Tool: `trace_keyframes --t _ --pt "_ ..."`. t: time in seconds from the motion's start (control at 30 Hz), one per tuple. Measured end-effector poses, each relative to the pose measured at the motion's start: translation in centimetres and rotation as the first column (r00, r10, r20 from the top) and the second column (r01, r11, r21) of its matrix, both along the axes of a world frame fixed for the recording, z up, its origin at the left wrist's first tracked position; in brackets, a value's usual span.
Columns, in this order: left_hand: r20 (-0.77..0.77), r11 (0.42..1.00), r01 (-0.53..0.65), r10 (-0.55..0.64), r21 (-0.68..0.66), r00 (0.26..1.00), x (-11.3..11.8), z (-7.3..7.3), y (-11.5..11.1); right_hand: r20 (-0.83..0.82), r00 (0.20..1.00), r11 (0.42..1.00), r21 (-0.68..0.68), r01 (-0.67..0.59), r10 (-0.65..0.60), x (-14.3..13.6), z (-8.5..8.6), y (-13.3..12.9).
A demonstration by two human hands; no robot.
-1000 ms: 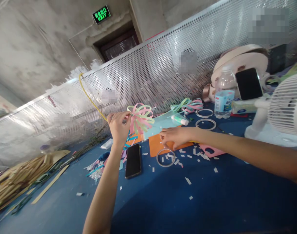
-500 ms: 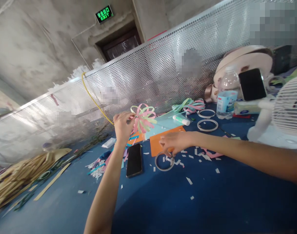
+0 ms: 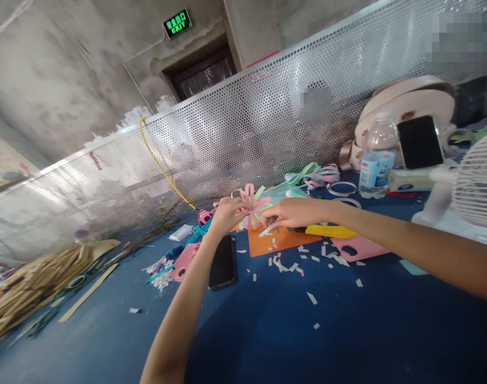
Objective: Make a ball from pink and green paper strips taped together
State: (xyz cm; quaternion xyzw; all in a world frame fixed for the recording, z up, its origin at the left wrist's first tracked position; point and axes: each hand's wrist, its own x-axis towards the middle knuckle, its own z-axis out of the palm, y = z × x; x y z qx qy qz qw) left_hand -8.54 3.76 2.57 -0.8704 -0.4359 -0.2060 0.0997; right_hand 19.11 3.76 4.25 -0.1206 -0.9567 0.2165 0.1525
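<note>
My left hand pinches a flower of pink and pale green paper loops at its side, above the work surface. My right hand is close against the flower's right side, its fingers bent together around a narrow white strip. An orange sheet lies beneath my right hand. A yellow-handled tool lies partly under my right forearm; its dark front end is half hidden. Just below my left wrist rests a black phone.
White paper scraps are scattered on the blue table. Pink cut-out paper lies to the right. Behind stand a water bottle and a white fan. A perforated metal panel borders the back; wooden strips lie left.
My left hand has lowered the paper flower and brought it right. My right hand has left the tape ring's spot on the table and risen to the flower; the ring is gone from there.
</note>
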Motion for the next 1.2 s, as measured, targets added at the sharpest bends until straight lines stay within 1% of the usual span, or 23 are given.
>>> trace_keyframes --t 0.07,0.17,0.27,0.4,0.47,0.57,0.6,0.67,0.77,0.83,0.9,1.03,1.2 --pt "-0.016 1.0 0.008 -0.008 -0.005 1.0 0.0 -0.3 0.1 0.015 1.0 1.0 -0.029 0.012 -0.012 0.2 0.2 0.3" --pt "-0.025 1.0 0.022 -0.023 -0.013 0.999 0.3 -0.3 0.0 0.018 1.0 0.999 -0.047 0.021 -0.02 0.3 0.1 0.7" --pt "0.015 0.998 0.057 -0.057 -0.011 0.998 0.8 -0.1 -0.2 0.01 0.999 0.998 -0.05 0.031 -0.031 0.3 -0.1 1.0" --pt "0.197 0.989 0.134 -0.118 -0.067 0.973 1.9 0.5 -0.7 -0.017 0.998 0.998 -0.023 0.062 -0.063 0.3 -0.3 1.3" --pt "0.299 0.988 0.139 -0.115 -0.06 0.947 2.6 0.9 -1.1 -0.056 0.991 0.992 -0.01 0.124 -0.125 0.2 -0.3 1.4" --pt "0.417 0.992 0.122 -0.101 -0.025 0.903 3.6 1.5 -1.6 -0.148 0.964 0.976 -0.044 0.215 -0.219 0.0 -0.2 1.3" --pt "0.452 0.991 0.124 -0.091 -0.044 0.888 3.9 1.7 -1.8 -0.178 0.956 0.972 -0.061 0.225 -0.233 0.0 -0.1 1.2" --pt "0.525 0.978 0.157 -0.06 -0.141 0.849 4.5 2.0 -2.1 -0.224 0.947 0.973 -0.084 0.217 -0.231 -0.2 0.0 0.8" --pt "0.632 0.916 0.258 -0.006 -0.307 0.775 4.9 2.4 -2.4 -0.26 0.939 0.974 -0.039 0.222 -0.224 -0.3 0.2 0.2" --pt "0.677 0.885 0.296 0.029 -0.359 0.735 4.9 2.6 -2.5 -0.269 0.935 0.97 0.017 0.243 -0.23 -0.4 0.2 0.0" --pt "0.694 0.88 0.298 0.049 -0.371 0.718 4.7 2.8 -2.5 -0.273 0.934 0.967 0.05 0.251 -0.229 -0.6 0.1 0.0" --pt "0.673 0.918 0.248 0.026 -0.309 0.739 4.5 3.0 -2.5 -0.274 0.934 0.966 0.052 0.252 -0.229 -0.7 -0.2 0.1" --pt "0.553 0.967 0.145 -0.005 -0.21 0.833 5.0 3.3 -3.1 -0.274 0.933 0.96 0.09 0.265 -0.232 -0.7 -0.4 0.4"
